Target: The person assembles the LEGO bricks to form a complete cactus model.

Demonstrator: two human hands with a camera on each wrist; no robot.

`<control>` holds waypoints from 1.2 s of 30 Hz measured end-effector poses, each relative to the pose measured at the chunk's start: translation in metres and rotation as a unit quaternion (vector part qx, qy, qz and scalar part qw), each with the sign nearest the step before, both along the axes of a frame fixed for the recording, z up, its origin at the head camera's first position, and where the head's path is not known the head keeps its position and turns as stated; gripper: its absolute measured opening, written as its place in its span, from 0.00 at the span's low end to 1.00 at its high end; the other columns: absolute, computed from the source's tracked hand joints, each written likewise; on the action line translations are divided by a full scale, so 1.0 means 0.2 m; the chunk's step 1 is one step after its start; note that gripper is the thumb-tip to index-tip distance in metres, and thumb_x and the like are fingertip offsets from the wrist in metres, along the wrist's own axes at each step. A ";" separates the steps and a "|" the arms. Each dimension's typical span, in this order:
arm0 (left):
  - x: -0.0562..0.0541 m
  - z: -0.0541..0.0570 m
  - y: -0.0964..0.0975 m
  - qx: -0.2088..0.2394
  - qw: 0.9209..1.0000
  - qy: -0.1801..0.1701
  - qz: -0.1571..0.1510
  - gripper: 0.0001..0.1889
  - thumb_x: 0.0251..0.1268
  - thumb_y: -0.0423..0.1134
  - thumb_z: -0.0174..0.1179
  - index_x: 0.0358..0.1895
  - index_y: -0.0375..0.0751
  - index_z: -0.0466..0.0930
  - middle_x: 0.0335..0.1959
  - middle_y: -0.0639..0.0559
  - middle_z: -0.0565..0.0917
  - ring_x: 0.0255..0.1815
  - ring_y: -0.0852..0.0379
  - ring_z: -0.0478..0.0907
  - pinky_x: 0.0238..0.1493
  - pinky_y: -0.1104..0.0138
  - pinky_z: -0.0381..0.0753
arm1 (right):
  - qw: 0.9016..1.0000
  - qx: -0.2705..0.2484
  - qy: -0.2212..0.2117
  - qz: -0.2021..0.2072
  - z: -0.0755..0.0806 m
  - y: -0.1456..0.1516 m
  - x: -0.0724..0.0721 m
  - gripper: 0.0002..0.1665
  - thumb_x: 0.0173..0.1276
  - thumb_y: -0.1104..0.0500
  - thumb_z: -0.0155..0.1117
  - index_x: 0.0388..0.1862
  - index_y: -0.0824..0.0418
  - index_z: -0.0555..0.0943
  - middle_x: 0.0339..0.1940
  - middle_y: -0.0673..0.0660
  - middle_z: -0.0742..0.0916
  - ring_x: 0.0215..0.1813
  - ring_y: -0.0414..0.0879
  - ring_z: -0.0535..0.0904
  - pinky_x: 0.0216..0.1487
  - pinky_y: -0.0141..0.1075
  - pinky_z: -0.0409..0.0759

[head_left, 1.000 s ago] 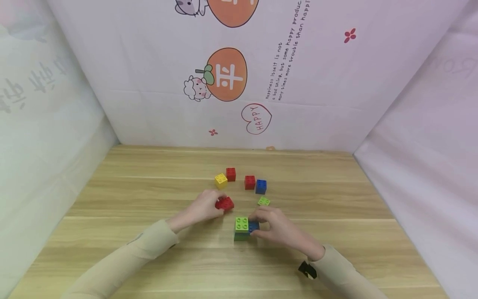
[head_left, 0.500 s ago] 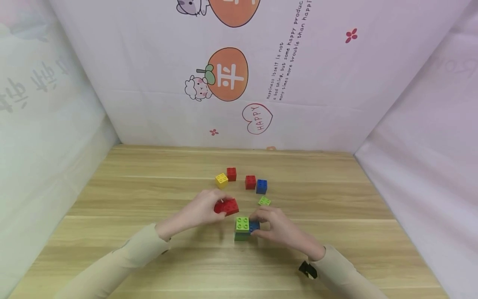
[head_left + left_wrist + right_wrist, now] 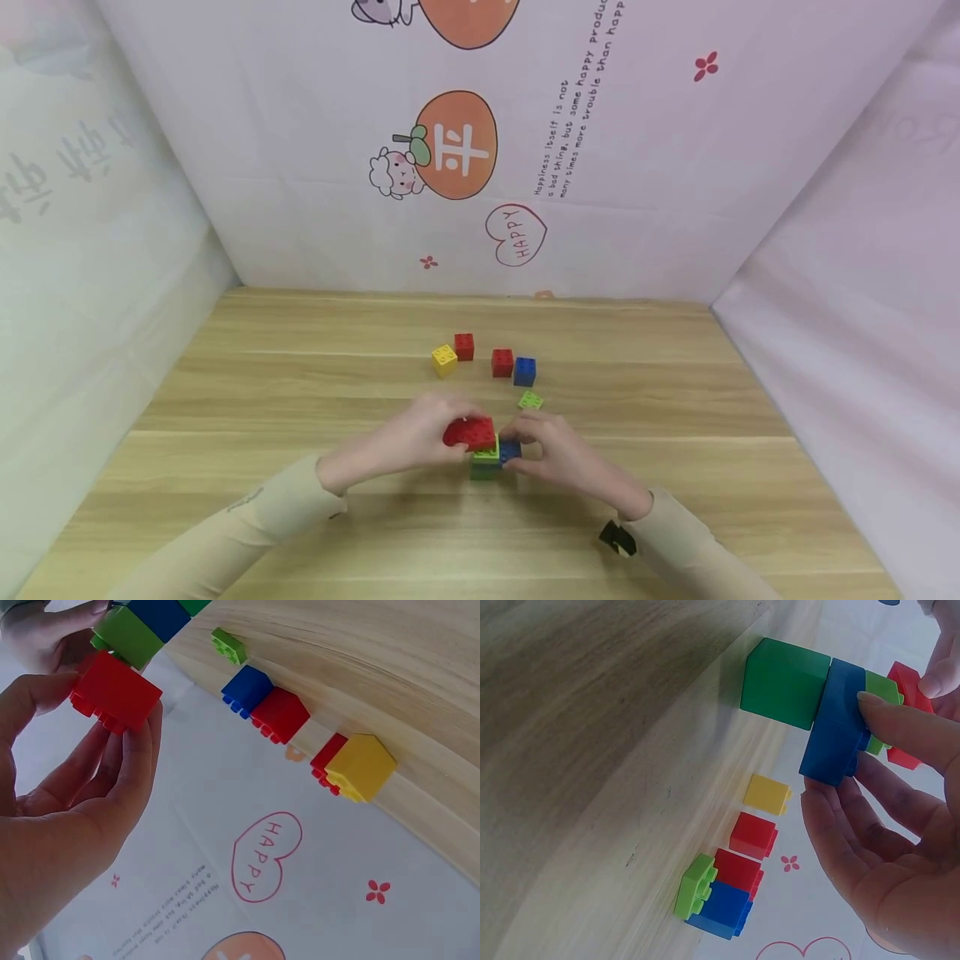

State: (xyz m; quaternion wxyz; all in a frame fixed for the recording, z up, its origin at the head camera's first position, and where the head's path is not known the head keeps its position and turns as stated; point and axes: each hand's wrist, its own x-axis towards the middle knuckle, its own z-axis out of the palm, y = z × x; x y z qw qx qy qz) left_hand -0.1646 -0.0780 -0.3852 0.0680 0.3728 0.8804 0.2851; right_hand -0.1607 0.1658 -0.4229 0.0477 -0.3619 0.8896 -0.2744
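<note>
Between thumb and fingers, my left hand pinches a red building brick with its studs up. It overlaps the top of a small stack in the head view, right at the light green brick. That light green brick sits on one end of a long blue brick. Beneath the blue one stands a dark green brick at the bottom. My right hand grips the blue brick's overhanging right end, thumb on the near side and fingers on the far side.
Behind the hands on the wooden table lie a yellow brick, two red bricks, one on the left and one on the right, a small blue brick and a thin light green brick. A printed cloth hangs beyond.
My left hand has lifted the red brick and carried it rightward and nearer, over the light green brick. My right hand stays on the blue brick.
</note>
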 end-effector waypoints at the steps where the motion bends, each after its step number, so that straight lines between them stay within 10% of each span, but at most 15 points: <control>1: 0.00 0.00 0.00 -0.001 1.000 0.000 0.000 0.21 0.57 0.34 0.69 0.55 0.39 0.82 0.51 0.49 0.86 0.44 0.58 0.79 0.44 0.75 0.81 | 1.000 -0.001 -0.001 0.002 0.00 0.00 0.00 0.16 0.59 0.62 0.74 0.47 0.62 0.84 0.43 0.54 0.89 0.45 0.44 0.86 0.48 0.40 0.88; 36: 0.04 -0.01 0.03 -0.027 0.999 0.026 0.000 0.20 0.61 0.37 0.67 0.57 0.38 0.82 0.50 0.49 0.86 0.46 0.58 0.81 0.48 0.70 0.83 | 1.000 0.008 -0.001 -0.011 0.00 -0.02 0.00 0.18 0.59 0.60 0.74 0.48 0.60 0.84 0.46 0.53 0.89 0.46 0.43 0.86 0.50 0.37 0.87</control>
